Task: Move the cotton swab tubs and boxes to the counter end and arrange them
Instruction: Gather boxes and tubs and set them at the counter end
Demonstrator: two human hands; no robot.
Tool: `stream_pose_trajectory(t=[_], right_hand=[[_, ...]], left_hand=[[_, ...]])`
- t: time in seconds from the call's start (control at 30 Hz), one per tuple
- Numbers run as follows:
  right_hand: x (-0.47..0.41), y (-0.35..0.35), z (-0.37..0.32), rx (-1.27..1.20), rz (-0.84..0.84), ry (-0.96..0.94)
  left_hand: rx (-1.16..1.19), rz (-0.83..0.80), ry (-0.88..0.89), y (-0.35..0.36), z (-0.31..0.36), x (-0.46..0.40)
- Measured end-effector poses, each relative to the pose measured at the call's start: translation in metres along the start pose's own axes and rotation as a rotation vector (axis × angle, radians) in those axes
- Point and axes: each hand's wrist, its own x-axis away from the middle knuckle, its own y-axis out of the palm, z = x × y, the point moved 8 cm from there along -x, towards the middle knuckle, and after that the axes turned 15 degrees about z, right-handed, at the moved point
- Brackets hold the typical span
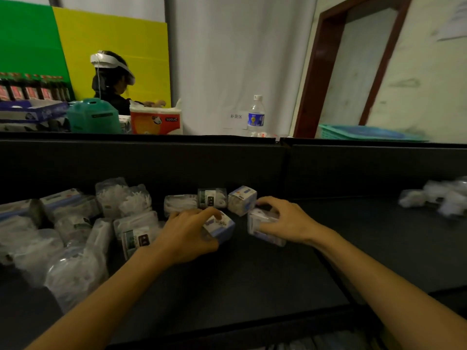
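Note:
My left hand (188, 236) grips a blue-and-white cotton swab box (223, 227) on the dark counter (252, 279). My right hand (285, 221) grips a clear swab box (262, 227) just to its right. Behind them, against the black back wall, stand another blue-and-white box (242, 200), a clear tub with a dark label (211, 198) and a clear swab pack (179, 203). A heap of swab tubs, boxes and bags (73, 231) fills the counter's left side. More clear swab packs (439, 197) lie blurred at the far right.
A black partition (151, 162) runs along the back of the counter. Beyond it are a water bottle (255, 114), a green basket (366, 133), a tissue pack (156, 121) and a person wearing a white headset (112, 79). A counter seam (336, 279) runs diagonally at right.

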Motion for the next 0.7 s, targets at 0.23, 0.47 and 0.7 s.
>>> stream_pose_trajectory(t=[0.23,0.47,0.7], right_hand=[[0.041,-0.065,0.058,-0.167,0.125,0.129],[0.079,-0.138,0.125,-0.117,0.184,0.075],[0.117,-0.217,0.213,-0.055,0.200,0.086]], left_hand=[[0.124,0.002,0.081,0.014,0.057,-0.013],[0.176,-0.017,0.206,0.040,0.145,-0.026],[0.180,-0.010,0.240,0.080,0.253,-0.045]])
